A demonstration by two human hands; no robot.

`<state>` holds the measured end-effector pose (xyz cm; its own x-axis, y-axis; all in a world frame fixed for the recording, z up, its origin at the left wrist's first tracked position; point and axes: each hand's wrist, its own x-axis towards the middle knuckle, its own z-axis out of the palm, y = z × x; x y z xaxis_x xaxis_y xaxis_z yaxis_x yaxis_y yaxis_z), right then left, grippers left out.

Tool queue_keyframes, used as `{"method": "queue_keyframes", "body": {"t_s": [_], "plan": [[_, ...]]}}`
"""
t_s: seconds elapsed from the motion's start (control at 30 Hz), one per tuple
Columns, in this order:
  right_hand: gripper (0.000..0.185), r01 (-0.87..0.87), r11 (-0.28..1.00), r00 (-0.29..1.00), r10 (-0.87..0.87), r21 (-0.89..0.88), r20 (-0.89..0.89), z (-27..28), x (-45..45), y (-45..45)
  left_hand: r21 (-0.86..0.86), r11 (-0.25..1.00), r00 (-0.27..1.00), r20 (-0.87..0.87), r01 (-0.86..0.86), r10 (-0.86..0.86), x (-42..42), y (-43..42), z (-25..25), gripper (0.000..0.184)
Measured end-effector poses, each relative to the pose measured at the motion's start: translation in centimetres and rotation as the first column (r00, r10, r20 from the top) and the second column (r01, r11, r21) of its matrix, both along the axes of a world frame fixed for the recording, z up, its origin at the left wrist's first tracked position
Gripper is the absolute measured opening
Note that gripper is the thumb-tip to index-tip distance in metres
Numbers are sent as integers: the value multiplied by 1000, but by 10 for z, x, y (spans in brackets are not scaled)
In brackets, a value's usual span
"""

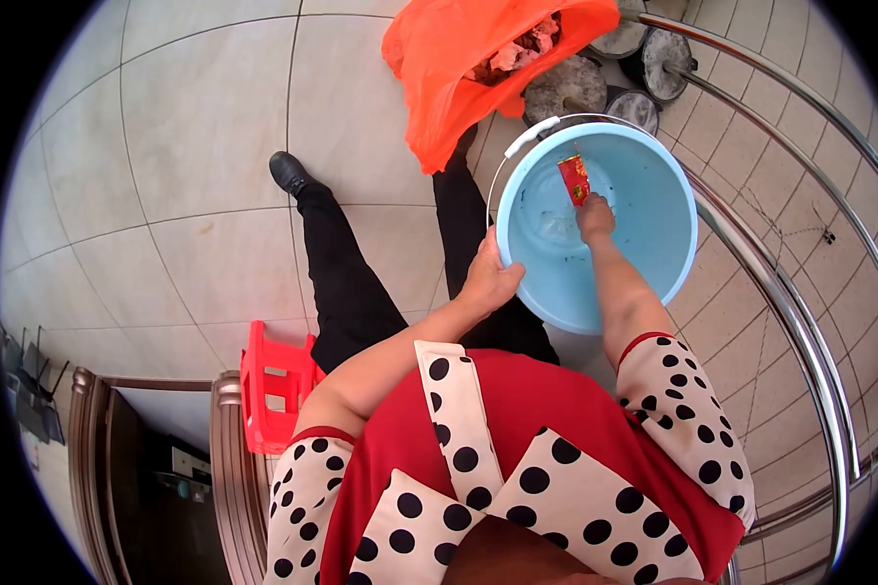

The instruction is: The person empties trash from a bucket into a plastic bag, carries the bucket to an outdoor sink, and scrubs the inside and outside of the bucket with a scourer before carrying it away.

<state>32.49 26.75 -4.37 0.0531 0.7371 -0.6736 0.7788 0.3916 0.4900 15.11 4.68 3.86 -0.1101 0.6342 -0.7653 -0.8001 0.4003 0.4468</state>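
A light blue plastic bucket [654, 185] stands tilted toward me between my legs and the railing, with a white wire-handle grip lying at its far left rim. My left hand [491, 278] is closed on the bucket's near left rim, thumb over the edge. Inside the bucket, my right hand [595, 216] pinches a small red packet [574, 179] with yellow print. Small dark specks dot the bucket's inner wall, and something clear or shiny shows at the bottom; I cannot tell whether it is water.
Beyond the bucket, an orange plastic bag [424, 68] holds crumpled pinkish and brown scraps. Round grey weights [566, 88] sit beside it. A curved metal railing [800, 331] runs along the right. To my left are a red plastic stool [273, 390] and a doorway frame [234, 468].
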Motion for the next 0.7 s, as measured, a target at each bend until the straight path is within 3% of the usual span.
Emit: {"method": "queue_keyframes", "body": {"t_s": [0.13, 0.37, 0.47, 0.57, 0.7], "plan": [[25, -7, 995, 995, 17, -104, 96, 15, 5, -26, -9, 1000, 999, -23, 27, -27, -2, 0, 0, 62], [24, 81, 984, 992, -64, -156, 111, -26, 33, -36, 18, 1000, 998, -61, 1, 0, 2, -2, -8, 62], [21, 104, 991, 991, -96, 82, -89, -16, 5, -31, -12, 999, 996, -79, 42, -43, 0, 0, -5, 62], [23, 173, 976, 968, -144, 133, -204, -5, -32, -11, -30, 999, 997, -55, 44, -46, -1, 3, -4, 62], [28, 168, 982, 981, -157, 92, -118, -32, -38, 11, -17, 998, 992, -113, 57, -58, -2, -2, -3, 59]]}}
